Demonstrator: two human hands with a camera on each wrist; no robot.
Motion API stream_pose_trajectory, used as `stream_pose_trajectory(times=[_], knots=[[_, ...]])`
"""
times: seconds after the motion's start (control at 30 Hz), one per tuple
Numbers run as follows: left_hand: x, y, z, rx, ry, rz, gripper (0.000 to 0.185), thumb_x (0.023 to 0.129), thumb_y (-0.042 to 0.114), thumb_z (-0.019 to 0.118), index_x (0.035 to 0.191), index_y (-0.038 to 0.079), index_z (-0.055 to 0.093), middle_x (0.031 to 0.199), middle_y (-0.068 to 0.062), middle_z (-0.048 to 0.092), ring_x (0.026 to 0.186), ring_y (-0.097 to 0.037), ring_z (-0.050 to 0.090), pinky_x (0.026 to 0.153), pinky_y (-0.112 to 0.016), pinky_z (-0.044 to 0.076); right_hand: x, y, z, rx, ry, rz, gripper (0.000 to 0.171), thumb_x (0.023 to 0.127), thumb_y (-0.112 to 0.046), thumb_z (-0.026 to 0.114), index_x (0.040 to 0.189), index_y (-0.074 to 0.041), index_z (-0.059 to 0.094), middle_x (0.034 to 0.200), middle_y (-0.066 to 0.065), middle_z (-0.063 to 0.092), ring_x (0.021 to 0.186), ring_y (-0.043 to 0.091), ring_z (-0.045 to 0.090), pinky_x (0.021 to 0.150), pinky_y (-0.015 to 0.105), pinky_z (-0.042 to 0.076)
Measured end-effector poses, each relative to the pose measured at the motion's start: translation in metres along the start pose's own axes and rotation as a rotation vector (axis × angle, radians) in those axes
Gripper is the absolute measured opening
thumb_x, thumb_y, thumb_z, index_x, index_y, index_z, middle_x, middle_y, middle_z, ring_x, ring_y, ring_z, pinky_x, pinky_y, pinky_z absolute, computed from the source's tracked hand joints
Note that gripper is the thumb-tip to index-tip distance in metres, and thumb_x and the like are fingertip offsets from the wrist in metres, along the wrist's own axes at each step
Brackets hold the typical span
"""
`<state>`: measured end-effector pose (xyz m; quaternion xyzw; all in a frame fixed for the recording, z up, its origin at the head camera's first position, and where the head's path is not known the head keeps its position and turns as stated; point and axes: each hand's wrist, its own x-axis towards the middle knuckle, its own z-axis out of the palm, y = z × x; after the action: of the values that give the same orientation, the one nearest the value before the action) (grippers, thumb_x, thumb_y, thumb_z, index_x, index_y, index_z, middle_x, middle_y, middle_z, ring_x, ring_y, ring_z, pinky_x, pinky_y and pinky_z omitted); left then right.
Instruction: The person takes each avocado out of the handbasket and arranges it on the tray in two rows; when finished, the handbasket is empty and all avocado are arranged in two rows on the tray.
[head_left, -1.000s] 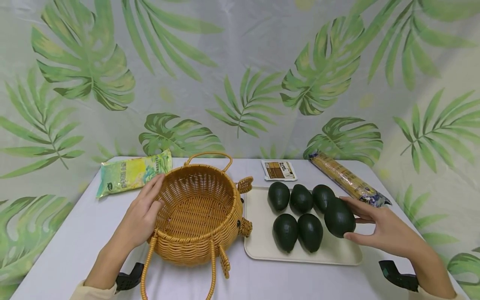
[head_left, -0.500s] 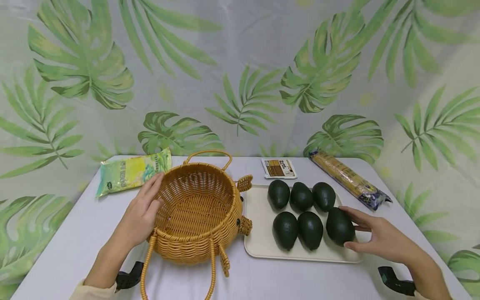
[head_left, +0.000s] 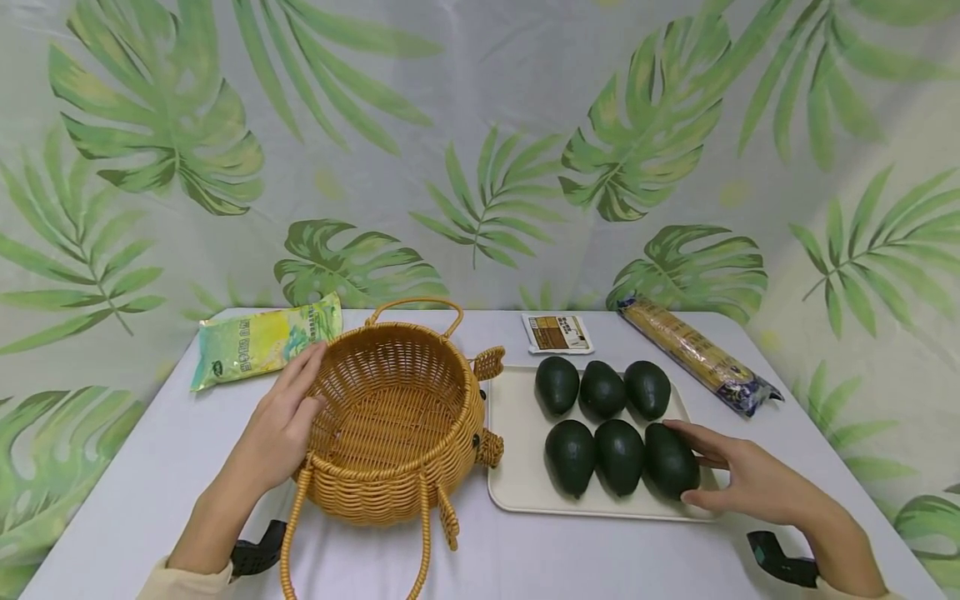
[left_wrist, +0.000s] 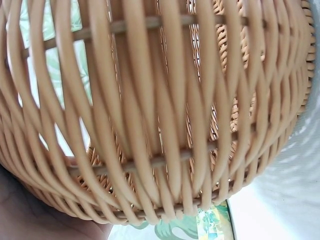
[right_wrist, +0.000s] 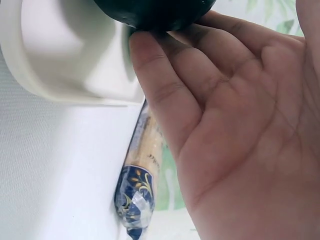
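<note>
My left hand (head_left: 277,425) holds the left rim of a round wicker basket (head_left: 393,500), whose inside is bare. The basket's woven wall (left_wrist: 160,100) fills the left wrist view, with part of the hand (left_wrist: 45,215) at its lower left. On the right, my right hand (head_left: 750,475) holds a dark green avocado (head_left: 671,461) at the front right of a cream tray (head_left: 517,492). Thumb and fingers lie on either side of it. Several more avocados (head_left: 570,458) rest in two rows on the tray. In the right wrist view the fingers (right_wrist: 160,75) touch the avocado's underside (right_wrist: 155,12).
A green and yellow packet (head_left: 262,342) lies behind the basket at the left. Behind the tray is a small brown and white packet (head_left: 558,333). A long pack of noodles (head_left: 693,350) lies at the back right. Basket handles (head_left: 423,542) hang toward the front edge.
My right hand has lowered the avocado onto the tray and shifted it left, beside the front-row avocados. The left hand and basket stay in place.
</note>
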<state>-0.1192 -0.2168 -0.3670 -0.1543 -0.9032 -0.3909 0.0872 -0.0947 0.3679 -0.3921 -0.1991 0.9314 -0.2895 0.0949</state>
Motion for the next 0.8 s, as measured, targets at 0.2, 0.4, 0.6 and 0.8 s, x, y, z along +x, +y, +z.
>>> stream_pose_trajectory(times=[0.2, 0.4, 0.6, 0.8], knots=[[-0.001, -0.001, -0.002, 0.009, 0.008, 0.003, 0.061, 0.106, 0.008, 0.036, 0.165, 0.006, 0.021, 0.17, -0.018, 0.019, 0.155, -0.046, 0.018, 0.118, -0.07, 0.022, 0.001, -0.001, -0.001, -0.014, -0.017, 0.0, 0.089, 0.086, -0.033, 0.085, 0.16, -0.014, 0.04, 0.153, 0.023, 0.05, 0.124, 0.002, 0.057, 0.093, 0.026, 0.055], [-0.003, -0.001, -0.002, 0.007, 0.007, -0.011, 0.061, 0.106, 0.009, 0.037, 0.165, 0.006, 0.021, 0.171, -0.018, 0.019, 0.155, -0.046, 0.018, 0.118, -0.07, 0.022, 0.002, -0.003, -0.002, -0.002, -0.027, 0.004, 0.092, 0.085, -0.033, 0.086, 0.161, -0.014, 0.038, 0.156, 0.023, 0.047, 0.124, 0.007, 0.061, 0.095, 0.022, 0.051], [-0.003, -0.001, -0.002, 0.006, 0.011, -0.003, 0.061, 0.107, 0.009, 0.036, 0.165, 0.006, 0.021, 0.171, -0.017, 0.019, 0.155, -0.046, 0.018, 0.118, -0.07, 0.022, 0.001, -0.006, -0.003, -0.051, -0.018, 0.037, 0.092, 0.086, -0.038, 0.085, 0.161, -0.015, 0.037, 0.155, 0.022, 0.049, 0.119, 0.041, 0.067, 0.092, 0.035, 0.055], [-0.003, -0.003, 0.0, 0.017, 0.009, 0.043, 0.058, 0.111, 0.013, 0.033, 0.166, 0.009, 0.016, 0.172, -0.014, 0.014, 0.157, -0.042, 0.014, 0.123, -0.065, 0.017, -0.003, -0.01, -0.009, -0.064, 0.038, 0.053, 0.084, 0.093, -0.034, 0.078, 0.163, -0.018, 0.035, 0.156, 0.027, 0.045, 0.12, 0.052, 0.063, 0.086, 0.062, 0.055]])
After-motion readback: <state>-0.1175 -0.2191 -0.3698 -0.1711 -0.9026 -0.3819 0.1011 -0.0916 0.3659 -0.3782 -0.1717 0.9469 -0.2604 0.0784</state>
